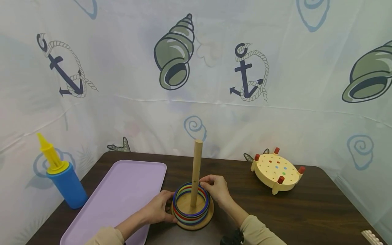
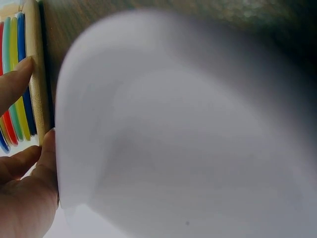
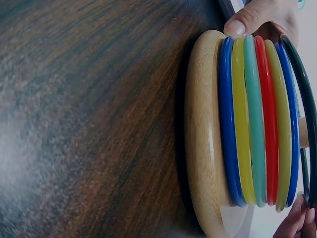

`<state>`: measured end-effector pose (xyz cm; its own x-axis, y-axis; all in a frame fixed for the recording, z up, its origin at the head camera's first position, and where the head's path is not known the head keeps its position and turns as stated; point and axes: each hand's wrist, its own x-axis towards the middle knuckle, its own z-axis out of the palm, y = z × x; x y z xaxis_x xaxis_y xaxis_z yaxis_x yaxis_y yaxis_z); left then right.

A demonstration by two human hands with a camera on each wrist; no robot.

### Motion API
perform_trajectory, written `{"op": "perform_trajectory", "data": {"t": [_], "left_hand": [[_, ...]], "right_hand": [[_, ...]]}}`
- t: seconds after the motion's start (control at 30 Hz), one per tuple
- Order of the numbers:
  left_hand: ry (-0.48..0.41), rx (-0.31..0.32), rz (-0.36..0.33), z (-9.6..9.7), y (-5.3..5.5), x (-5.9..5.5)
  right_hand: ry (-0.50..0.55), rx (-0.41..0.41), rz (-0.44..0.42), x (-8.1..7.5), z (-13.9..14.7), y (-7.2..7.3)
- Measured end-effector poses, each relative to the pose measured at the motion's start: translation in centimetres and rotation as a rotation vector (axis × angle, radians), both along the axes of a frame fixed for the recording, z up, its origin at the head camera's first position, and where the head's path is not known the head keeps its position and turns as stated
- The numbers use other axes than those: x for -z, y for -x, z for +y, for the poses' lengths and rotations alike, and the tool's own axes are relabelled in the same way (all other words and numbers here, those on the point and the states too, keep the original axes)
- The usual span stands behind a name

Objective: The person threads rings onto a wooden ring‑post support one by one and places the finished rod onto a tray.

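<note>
A wooden peg stand [image 1: 196, 170] stands upright on the table, with a round base [image 3: 203, 134]. Plastic rings in blue, yellow, teal and red [image 3: 267, 124] are stacked around its peg. My left hand [image 1: 157, 206] grips the base from the left, its thumb and fingers spread along the edge beside the rings. At the stack's far right side, my right hand [image 1: 217, 189] pinches a dark green ring [image 3: 303, 84]. That ring is around the peg, tilted slightly off the top blue ring at one side.
To the left lies a lilac tray [image 1: 131, 180], with a blue and yellow pump [image 1: 67, 183] beyond it. A round cream pegboard with red-tipped legs [image 1: 277, 170] sits at the back right. A pale, bumpy object [image 1: 371, 237] is at the right edge.
</note>
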<state>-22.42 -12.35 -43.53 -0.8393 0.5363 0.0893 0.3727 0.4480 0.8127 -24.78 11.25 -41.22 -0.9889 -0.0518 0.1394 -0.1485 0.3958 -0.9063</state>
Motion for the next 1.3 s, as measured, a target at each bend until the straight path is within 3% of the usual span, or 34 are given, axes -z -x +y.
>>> {"op": "perform_trajectory", "data": {"t": [1.3], "left_hand": [[0.012,-0.013,-0.007,0.07,-0.07,-0.13]], "right_hand": [[-0.059,0.031,0.034,0.80,-0.09,0.08]]}}
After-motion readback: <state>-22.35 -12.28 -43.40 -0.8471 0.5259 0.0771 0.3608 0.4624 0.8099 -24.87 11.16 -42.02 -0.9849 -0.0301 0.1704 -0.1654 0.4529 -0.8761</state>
